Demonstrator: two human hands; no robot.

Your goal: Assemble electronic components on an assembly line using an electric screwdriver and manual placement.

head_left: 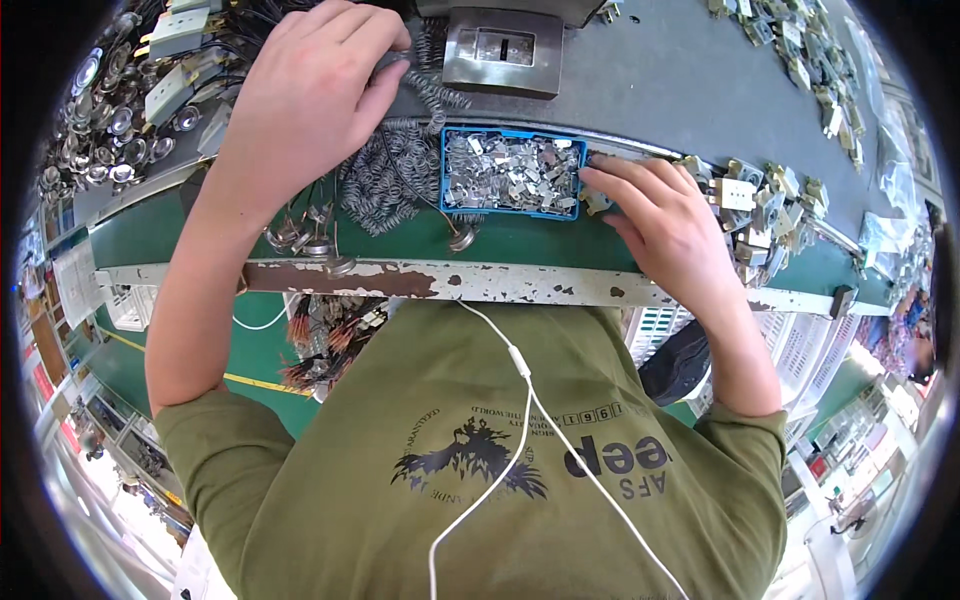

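My left hand reaches over the far side of the bench, beside the loose coil springs. Its fingers are curled and its thumb lies near them; what they hold, if anything, is hidden. A shallow blue tray full of small bent metal clips sits between my hands. My right hand is at the tray's right end, fingers bent around a small pale-and-metal piece that is mostly covered. Just beyond the tray stands a metal block with a slot.
White socket pieces with metal parts are heaped right of my right hand. Round metal discs and white blocks with dark wires crowd the left. Wired discs lie near the chipped bench edge. More pieces lie far right.
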